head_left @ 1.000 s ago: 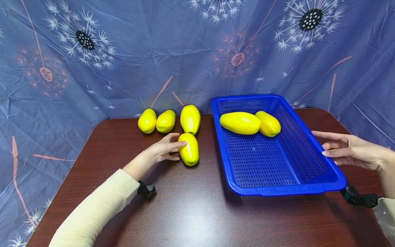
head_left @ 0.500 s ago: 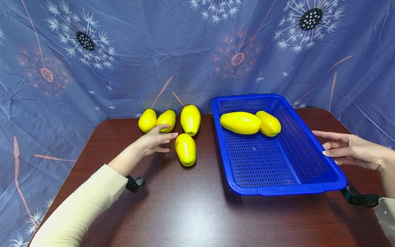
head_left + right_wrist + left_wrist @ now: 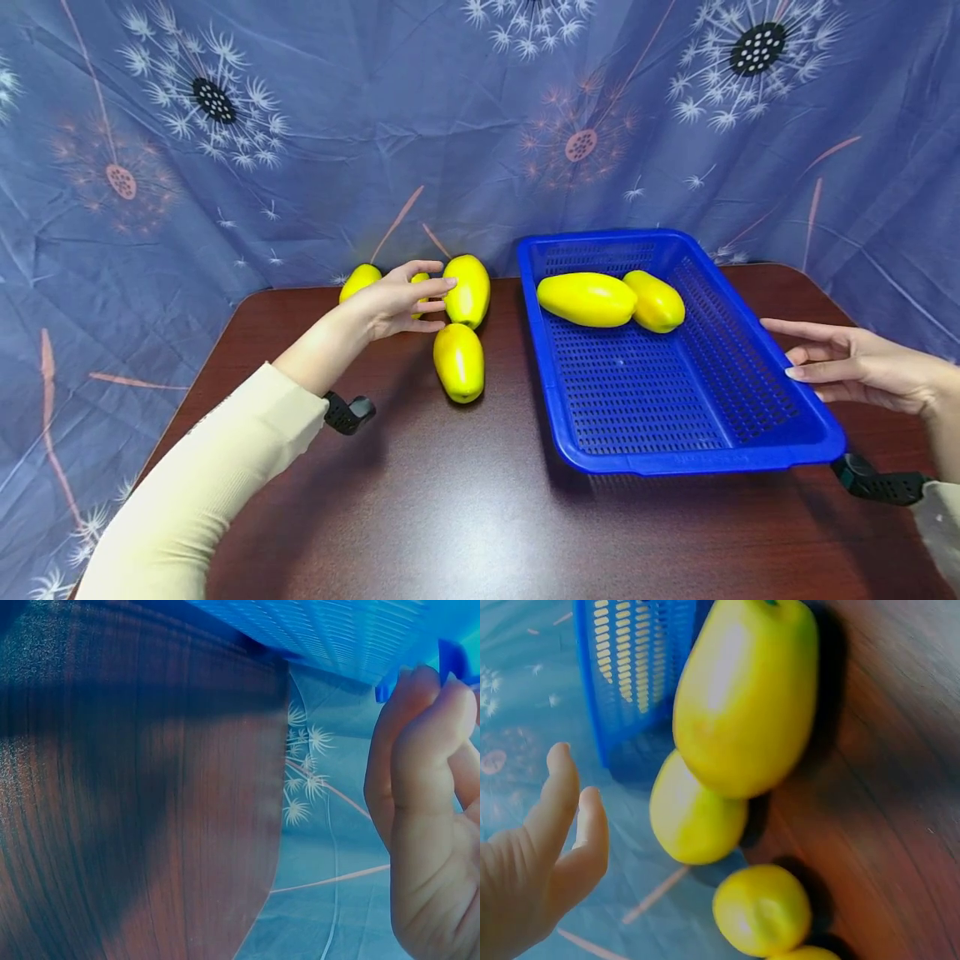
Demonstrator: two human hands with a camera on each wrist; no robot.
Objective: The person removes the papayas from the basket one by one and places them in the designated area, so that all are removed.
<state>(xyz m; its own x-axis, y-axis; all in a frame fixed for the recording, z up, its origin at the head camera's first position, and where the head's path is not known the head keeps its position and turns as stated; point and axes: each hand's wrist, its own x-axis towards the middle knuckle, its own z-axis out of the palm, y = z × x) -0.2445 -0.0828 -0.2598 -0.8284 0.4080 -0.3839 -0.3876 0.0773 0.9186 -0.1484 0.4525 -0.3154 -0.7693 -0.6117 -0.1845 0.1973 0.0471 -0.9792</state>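
In the head view my left hand [image 3: 397, 300] reaches in from the left with fingers spread, its fingertips at the left side of the back papaya [image 3: 467, 292]. The yellow front papaya [image 3: 459, 363] lies on the table just below that one. My left hand, in the left wrist view, has nothing between its thumb and fingers. At the right, my right hand [image 3: 862, 367] pinches the long side rim of the blue plastic basket [image 3: 697, 460], thumb over the rim. Inside the basket, a long papaya [image 3: 587, 299] and a shorter one [image 3: 657, 302] lie end to end.
Two smaller yellow fruits, one being the left fruit [image 3: 360, 281], sit at the table's back edge, partly hidden behind my left hand. A blue dandelion-print cloth [image 3: 337, 125] hangs behind the brown wooden table [image 3: 420, 500].
My left hand let go of the front papaya, drew back left, then moved up and right to the back papaya. The front papaya rocked left and back. My right hand stayed at the basket.
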